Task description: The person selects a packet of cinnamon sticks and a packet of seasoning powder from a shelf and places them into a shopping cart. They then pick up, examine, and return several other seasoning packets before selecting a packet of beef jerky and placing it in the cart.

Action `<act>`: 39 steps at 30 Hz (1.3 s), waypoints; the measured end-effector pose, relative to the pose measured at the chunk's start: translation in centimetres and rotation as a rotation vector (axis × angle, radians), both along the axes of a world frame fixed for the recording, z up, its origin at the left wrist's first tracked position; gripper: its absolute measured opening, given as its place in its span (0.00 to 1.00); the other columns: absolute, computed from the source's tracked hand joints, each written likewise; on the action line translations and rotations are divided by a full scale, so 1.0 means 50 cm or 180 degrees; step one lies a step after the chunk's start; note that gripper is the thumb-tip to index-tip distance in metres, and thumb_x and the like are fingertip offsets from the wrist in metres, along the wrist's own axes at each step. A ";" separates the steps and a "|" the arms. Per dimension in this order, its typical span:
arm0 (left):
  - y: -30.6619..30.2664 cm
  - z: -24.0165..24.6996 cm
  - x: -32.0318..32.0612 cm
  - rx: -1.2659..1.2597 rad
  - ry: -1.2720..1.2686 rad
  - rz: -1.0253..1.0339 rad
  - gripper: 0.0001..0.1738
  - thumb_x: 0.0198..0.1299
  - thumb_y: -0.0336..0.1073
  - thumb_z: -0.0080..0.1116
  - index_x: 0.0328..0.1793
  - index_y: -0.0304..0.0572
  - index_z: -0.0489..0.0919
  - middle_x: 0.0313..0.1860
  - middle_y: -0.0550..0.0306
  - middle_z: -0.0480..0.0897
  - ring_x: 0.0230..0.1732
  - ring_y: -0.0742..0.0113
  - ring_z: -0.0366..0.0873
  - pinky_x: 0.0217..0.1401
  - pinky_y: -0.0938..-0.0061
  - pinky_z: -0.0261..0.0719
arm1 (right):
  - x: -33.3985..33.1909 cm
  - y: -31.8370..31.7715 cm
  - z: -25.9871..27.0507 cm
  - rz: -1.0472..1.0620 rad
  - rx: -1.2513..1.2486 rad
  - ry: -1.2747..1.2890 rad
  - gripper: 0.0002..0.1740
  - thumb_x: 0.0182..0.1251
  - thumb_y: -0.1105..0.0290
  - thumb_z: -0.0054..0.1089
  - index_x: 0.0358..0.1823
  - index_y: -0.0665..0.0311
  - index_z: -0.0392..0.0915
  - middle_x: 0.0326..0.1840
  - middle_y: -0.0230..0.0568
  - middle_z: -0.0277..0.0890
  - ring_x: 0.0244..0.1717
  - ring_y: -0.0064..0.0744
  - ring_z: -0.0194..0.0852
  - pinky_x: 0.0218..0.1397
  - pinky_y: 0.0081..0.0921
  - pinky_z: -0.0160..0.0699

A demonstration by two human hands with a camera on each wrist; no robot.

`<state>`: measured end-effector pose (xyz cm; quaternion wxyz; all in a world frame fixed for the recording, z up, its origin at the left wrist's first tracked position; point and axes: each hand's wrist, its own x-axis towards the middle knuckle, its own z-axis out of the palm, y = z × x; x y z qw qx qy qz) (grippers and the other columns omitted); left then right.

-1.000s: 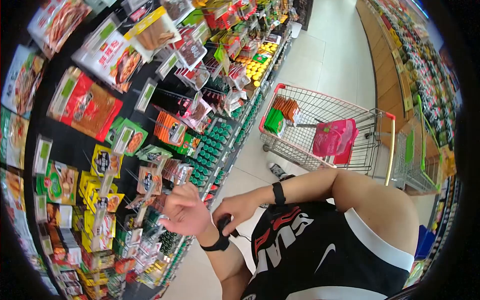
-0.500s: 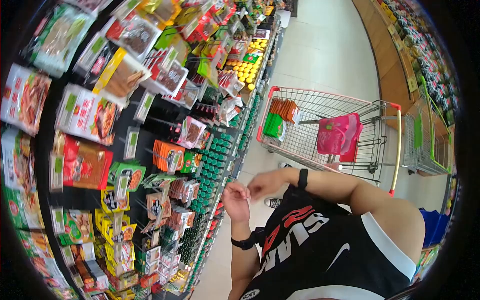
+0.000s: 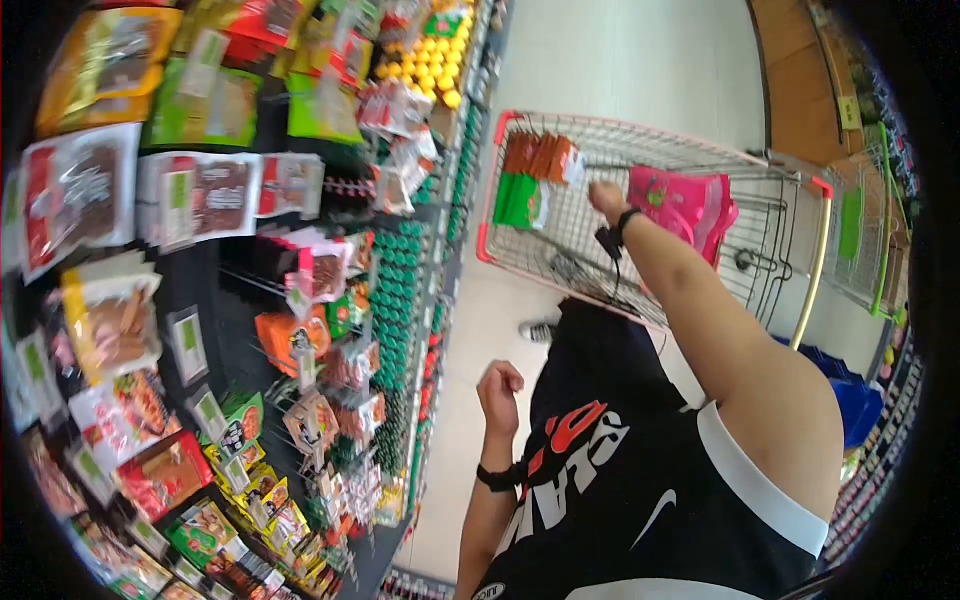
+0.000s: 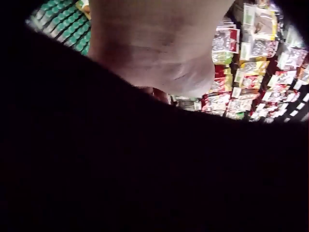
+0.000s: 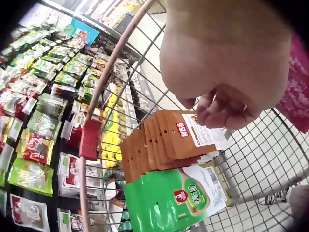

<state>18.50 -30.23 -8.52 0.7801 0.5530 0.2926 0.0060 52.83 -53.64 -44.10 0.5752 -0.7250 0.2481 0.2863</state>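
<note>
My right hand (image 3: 605, 197) is over the shopping cart (image 3: 655, 318), between the packets and a pink bag (image 3: 680, 205). In the right wrist view its fingers (image 5: 227, 107) curl loosely, holding nothing, and overlap the white label of the nearest brown packet. A row of brown packets (image 5: 161, 137) stands beside several green packets (image 5: 159, 203) at the cart's end. My left hand (image 3: 500, 395) is raised in front of my body near the shelf, its fingers loosely bent and holding nothing. Its wrist view is mostly dark, showing part of the hand (image 4: 154, 53).
A tall rack of hanging food packets (image 3: 200, 195) fills the left side. Green-capped jars (image 3: 395, 300) and yellow-topped items (image 3: 430, 65) line its edge along the aisle floor (image 3: 620, 60). Another cart with green trim (image 3: 850, 230) stands at the right by a wooden display (image 3: 800, 80).
My right hand has moved away from my left wrist and out over the cart. My left hand has drawn back from the shelf. The head view has shifted along the rack.
</note>
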 end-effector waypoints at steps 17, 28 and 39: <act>-0.008 -0.038 0.060 0.1164 0.1106 -0.0200 0.23 0.79 0.42 0.38 0.33 0.38 0.76 0.26 0.61 0.69 0.30 0.73 0.66 0.37 0.76 0.63 | 0.149 0.156 -0.063 0.0270 -0.1456 -0.0602 0.37 0.65 0.38 0.65 0.42 0.74 0.81 0.39 0.60 0.85 0.42 0.53 0.87 0.44 0.42 0.83; -0.002 -0.058 -0.020 0.1097 0.0769 -0.0023 0.17 0.77 0.36 0.44 0.36 0.35 0.77 0.26 0.60 0.73 0.30 0.74 0.68 0.35 0.76 0.66 | 0.137 0.025 -0.005 0.3022 -0.2938 -0.1484 0.20 0.67 0.58 0.52 0.41 0.68 0.85 0.44 0.67 0.84 0.49 0.68 0.83 0.53 0.54 0.83; 0.023 -0.054 -0.248 0.1788 -0.0027 0.0385 0.07 0.69 0.29 0.60 0.36 0.35 0.79 0.27 0.58 0.79 0.30 0.73 0.76 0.36 0.76 0.75 | -0.128 0.063 0.374 0.0871 -0.0420 -0.2382 0.23 0.83 0.57 0.39 0.47 0.65 0.81 0.35 0.33 0.78 0.35 0.26 0.74 0.40 0.29 0.74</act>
